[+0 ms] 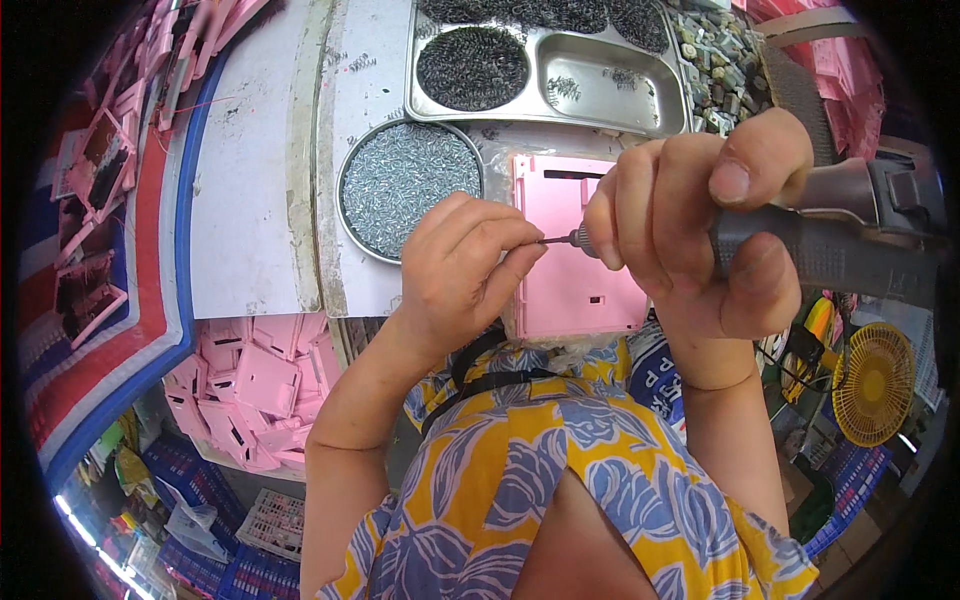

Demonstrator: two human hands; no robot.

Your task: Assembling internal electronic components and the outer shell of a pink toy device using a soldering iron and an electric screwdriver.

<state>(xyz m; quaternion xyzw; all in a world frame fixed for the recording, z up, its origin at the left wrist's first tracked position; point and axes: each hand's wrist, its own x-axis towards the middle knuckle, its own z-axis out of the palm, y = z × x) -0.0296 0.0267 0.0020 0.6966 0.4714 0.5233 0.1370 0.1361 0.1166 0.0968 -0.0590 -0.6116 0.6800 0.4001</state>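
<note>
Plainly, the right hand (690, 220) grips a grey screwdriver (840, 252), perhaps faintly lettered; the left hand (462, 268) pinches its bit (558, 240).

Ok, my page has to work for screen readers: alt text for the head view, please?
A person's right hand holds a grey powered screwdriver over a pink plastic panel, the left hand at the tip of its thin bit. Nearby are a round dish of silvery pieces and a metal tray of dark springs.
</note>
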